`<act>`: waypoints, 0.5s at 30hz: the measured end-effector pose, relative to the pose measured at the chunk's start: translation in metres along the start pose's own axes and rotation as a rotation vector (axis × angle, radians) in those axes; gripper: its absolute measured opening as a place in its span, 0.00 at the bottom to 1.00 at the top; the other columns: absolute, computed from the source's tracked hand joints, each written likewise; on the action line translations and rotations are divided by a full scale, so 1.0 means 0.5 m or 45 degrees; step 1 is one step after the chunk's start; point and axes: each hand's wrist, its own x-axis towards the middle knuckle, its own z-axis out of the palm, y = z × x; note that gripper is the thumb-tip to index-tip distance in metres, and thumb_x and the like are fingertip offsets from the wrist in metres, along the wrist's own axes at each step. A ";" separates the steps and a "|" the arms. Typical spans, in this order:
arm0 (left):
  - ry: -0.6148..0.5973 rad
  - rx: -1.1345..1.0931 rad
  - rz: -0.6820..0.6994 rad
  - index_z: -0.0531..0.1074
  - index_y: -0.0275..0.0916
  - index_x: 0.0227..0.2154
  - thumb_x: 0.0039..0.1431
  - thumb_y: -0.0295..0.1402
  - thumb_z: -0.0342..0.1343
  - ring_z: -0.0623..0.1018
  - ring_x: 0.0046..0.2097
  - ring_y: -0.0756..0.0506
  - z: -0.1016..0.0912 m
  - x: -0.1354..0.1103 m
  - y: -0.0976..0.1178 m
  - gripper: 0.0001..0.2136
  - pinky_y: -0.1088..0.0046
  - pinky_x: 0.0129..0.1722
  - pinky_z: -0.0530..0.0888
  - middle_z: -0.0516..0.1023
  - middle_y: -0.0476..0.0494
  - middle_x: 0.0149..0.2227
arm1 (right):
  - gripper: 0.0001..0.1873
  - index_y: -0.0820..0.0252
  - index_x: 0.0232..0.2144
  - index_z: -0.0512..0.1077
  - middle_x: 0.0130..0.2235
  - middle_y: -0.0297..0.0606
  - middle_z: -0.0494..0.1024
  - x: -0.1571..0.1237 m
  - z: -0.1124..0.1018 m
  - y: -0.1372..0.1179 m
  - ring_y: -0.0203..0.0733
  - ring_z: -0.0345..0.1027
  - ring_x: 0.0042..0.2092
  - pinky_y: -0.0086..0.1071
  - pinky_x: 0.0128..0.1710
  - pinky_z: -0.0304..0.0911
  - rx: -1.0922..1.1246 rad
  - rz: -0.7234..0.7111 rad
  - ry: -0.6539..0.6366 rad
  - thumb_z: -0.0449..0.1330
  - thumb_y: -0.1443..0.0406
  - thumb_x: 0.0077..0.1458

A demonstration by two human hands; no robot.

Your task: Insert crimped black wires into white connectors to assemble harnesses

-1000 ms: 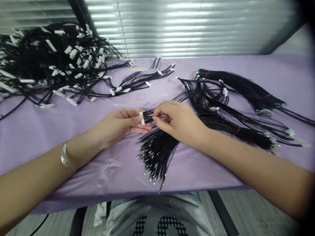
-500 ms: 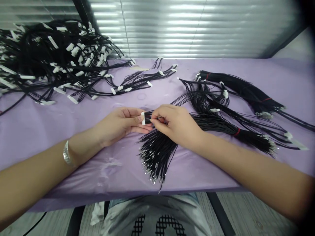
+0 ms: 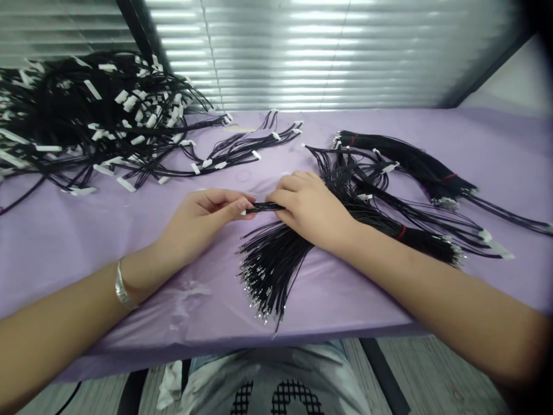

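My left hand (image 3: 207, 216) pinches a small white connector (image 3: 244, 212) between thumb and fingers; most of it is covered by the fingertips. Black wires (image 3: 263, 207) run from it to the right, into my right hand (image 3: 311, 204), whose fingers are closed round them. Beneath and beside my right hand lies a fanned bundle of loose black wires (image 3: 272, 265) with bare silvery terminals at the near end. A red tie (image 3: 401, 231) binds that bundle farther right.
At the back left is a big heap of finished-looking black cables (image 3: 86, 121) with white connectors. Another red-tied wire bundle (image 3: 401, 153) lies at the back right, with loose connector cables (image 3: 375, 178) in front of it. Purple sheeting (image 3: 173, 305) covers the table; blinds (image 3: 302, 52) stand behind.
My right hand has shifted from pinching a wire beside the connector to closing round the wires farther along. The connector has turned in my left fingers and shows less. The view tilted slightly.
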 end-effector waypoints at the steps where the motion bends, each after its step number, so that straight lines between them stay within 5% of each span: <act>1: 0.015 -0.042 -0.029 0.78 0.36 0.32 0.53 0.35 0.62 0.76 0.47 0.43 0.001 0.003 -0.003 0.07 0.65 0.52 0.71 0.79 0.41 0.43 | 0.13 0.61 0.41 0.76 0.37 0.42 0.73 0.001 0.001 -0.001 0.48 0.62 0.41 0.39 0.43 0.54 -0.005 0.009 0.008 0.52 0.68 0.58; 5: 0.012 -0.457 -0.281 0.76 0.36 0.38 0.48 0.26 0.64 0.77 0.46 0.44 0.000 0.017 -0.008 0.11 0.66 0.50 0.73 0.79 0.43 0.41 | 0.15 0.61 0.40 0.76 0.38 0.44 0.72 0.003 0.009 0.000 0.46 0.59 0.40 0.37 0.42 0.54 -0.024 0.026 0.094 0.50 0.69 0.59; 9: -0.111 -0.575 -0.602 0.77 0.32 0.37 0.51 0.24 0.62 0.80 0.37 0.48 -0.009 0.027 -0.010 0.09 0.74 0.44 0.76 0.80 0.42 0.34 | 0.15 0.62 0.40 0.76 0.39 0.45 0.71 0.006 0.022 0.006 0.46 0.58 0.40 0.37 0.41 0.55 -0.019 0.012 0.104 0.50 0.70 0.59; 15: -0.060 -0.614 -0.452 0.77 0.31 0.37 0.51 0.21 0.60 0.79 0.38 0.49 -0.004 0.023 -0.014 0.09 0.72 0.47 0.75 0.80 0.42 0.37 | 0.11 0.64 0.41 0.72 0.43 0.47 0.69 -0.008 -0.002 -0.004 0.46 0.59 0.43 0.39 0.43 0.56 -0.003 -0.230 0.204 0.54 0.66 0.58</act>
